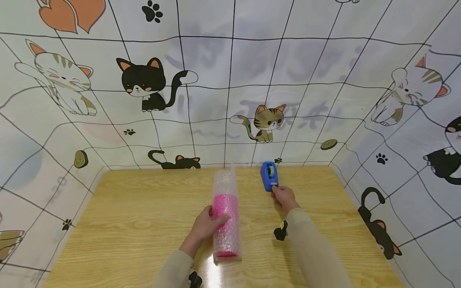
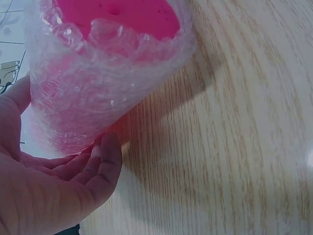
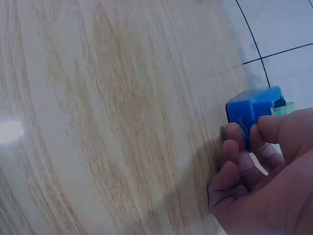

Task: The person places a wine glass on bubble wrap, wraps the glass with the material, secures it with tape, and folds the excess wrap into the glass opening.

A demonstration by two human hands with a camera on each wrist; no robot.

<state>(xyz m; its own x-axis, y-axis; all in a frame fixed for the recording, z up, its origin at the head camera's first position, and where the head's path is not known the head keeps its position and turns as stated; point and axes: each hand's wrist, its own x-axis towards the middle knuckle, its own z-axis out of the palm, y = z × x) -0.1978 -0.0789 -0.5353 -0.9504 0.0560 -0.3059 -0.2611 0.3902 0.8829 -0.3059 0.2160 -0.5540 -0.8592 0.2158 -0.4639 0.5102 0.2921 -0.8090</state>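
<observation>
A pink cylinder (image 1: 226, 212) wrapped in clear bubble wrap (image 1: 224, 182) lies lengthwise on the wooden table, with loose wrap past its far end. My left hand (image 1: 209, 225) holds its left side, thumb over the top and fingers curled low around it. In the left wrist view the pink round end (image 2: 122, 17) shows inside the wrapped roll (image 2: 93, 93). Near the back edge is a blue tape dispenser (image 1: 268, 176) with a greenish tape roll in it. My right hand (image 1: 285, 198) pinches its near end; the right wrist view shows thumb and fingertips against the blue body (image 3: 244, 115).
The light wooden table (image 1: 151, 208) meets cloth walls (image 1: 209, 100) printed with cats and grid lines at its back and sides. Dark straps with small devices sit at both wrists, the right one (image 1: 280, 231) over the table.
</observation>
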